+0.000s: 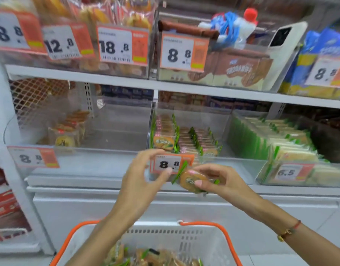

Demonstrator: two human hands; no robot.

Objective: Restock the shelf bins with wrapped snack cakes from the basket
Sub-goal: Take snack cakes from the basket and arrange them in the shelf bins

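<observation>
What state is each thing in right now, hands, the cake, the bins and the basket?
Right hand: grips a wrapped cake.
Left hand: open, fingers spread beside the cake.
Cake: held in front of the bins, not yet shelved.
Middle bin: partly filled with upright cakes.
Left bin: mostly bare, few packs at its left.
Basket: holds more cakes.

Both arms reach fwd toward 12 o'clock. Right hand (219, 181) pinches sth w/ thumb + fingertips, red cord bracelet (292, 228) at wrist. Left hand (144, 173) at its 9 o'clock, fingers loosely spread, thumb extended.

Bright, even light; blurred, bowed edges
</observation>
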